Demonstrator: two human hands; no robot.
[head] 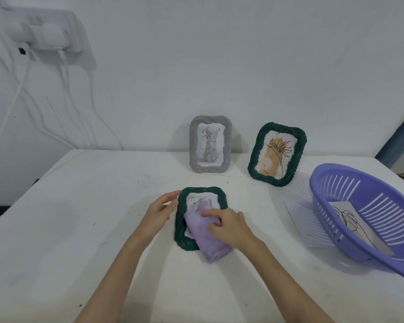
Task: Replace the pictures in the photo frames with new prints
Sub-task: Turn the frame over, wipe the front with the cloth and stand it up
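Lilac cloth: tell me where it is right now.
In the head view the lilac cloth lies near the table's centre on the flat green frame, under the right hand, with the left hand at the frame's left edge.

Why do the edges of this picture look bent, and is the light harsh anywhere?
Head view: the wide lens bows the table edge and stretches the purple basket at the right. Light is soft and even, shadows faint beneath both forearms, no glare. The wall plugs look washed out and slightly soft.
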